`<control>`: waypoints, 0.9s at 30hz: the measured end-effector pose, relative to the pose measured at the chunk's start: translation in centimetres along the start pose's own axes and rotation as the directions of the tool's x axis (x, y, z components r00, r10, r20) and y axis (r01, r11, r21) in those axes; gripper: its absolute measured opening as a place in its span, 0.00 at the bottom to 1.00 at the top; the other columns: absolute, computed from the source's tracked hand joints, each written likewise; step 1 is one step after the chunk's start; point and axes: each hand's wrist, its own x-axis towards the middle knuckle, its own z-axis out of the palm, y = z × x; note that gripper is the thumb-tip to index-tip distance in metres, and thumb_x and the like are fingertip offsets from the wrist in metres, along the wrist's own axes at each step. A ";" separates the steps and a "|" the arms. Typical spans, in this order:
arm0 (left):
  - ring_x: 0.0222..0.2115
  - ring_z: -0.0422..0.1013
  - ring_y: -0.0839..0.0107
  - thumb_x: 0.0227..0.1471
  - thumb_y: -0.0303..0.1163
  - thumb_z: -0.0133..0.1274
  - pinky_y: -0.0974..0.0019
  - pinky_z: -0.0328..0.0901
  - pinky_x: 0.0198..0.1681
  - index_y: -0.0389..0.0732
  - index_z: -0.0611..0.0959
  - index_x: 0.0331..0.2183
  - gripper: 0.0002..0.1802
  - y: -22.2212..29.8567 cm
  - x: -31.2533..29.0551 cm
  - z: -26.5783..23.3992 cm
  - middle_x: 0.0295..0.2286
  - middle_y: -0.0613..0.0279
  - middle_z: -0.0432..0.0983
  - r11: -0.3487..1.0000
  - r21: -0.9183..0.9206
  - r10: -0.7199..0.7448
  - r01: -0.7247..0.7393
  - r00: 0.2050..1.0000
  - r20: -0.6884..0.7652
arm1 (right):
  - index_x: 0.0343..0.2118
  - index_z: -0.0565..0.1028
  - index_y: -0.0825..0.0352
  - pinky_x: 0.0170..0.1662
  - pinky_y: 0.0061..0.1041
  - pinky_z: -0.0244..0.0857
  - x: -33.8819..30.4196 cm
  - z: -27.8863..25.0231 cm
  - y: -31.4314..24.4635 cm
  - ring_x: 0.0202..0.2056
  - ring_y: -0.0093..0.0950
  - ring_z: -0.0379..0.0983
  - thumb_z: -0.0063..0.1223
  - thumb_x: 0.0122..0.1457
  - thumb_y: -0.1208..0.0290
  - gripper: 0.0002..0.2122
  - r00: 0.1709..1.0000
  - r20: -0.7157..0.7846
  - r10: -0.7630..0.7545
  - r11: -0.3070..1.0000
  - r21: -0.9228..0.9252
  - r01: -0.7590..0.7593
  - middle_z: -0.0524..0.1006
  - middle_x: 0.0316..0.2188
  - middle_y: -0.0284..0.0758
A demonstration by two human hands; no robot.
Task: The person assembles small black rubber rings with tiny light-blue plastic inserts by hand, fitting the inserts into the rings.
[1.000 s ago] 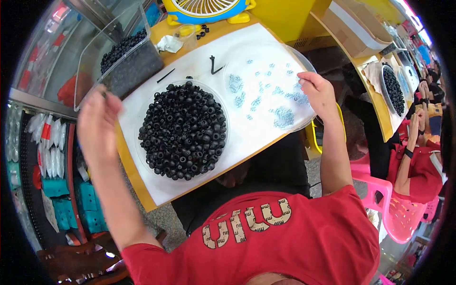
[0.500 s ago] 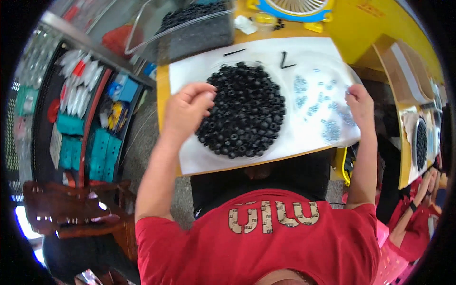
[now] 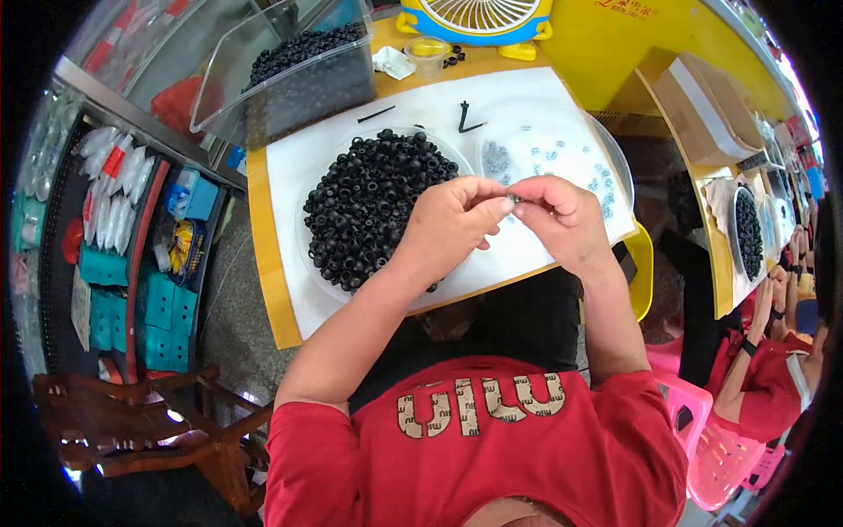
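Note:
My left hand (image 3: 452,221) and my right hand (image 3: 566,220) meet fingertip to fingertip above the white-covered table, both closed in a pinch. Between the fingertips shows a tiny greyish, shiny piece (image 3: 514,199), mostly hidden and too small to name. Under and left of my left hand, a round tray (image 3: 301,244) holds a heap of black, bead-like parts with holes (image 3: 373,206). Beyond my right hand lies a clear round tray (image 3: 625,167) with small, bluish clear pieces (image 3: 498,158) scattered in it.
A clear bin (image 3: 307,95) of black parts stands at the back left. Two thin black strips (image 3: 378,114) lie on the white sheet, one of them bent. Behind are a blue-and-yellow fan (image 3: 477,19), a small clear cup (image 3: 427,54) and crumpled white paper (image 3: 393,62). A co-worker's arms show at right.
My left hand has come right from the edge of the black heap, and my right hand left from the clear tray. Their fingertips now meet. The whole view has also shifted.

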 end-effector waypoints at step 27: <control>0.17 0.62 0.83 0.44 0.27 0.47 0.80 0.58 0.17 0.37 0.74 0.25 0.04 -0.8 5.7 8.1 0.17 0.69 0.67 0.995 0.038 0.093 -0.089 0.987 -0.128 | 0.35 0.67 0.72 0.29 0.21 0.66 -0.9 -5.9 5.3 0.23 0.24 0.70 0.42 0.52 0.74 0.09 0.936 0.095 0.340 0.563 0.776 -0.283 0.72 0.23 0.36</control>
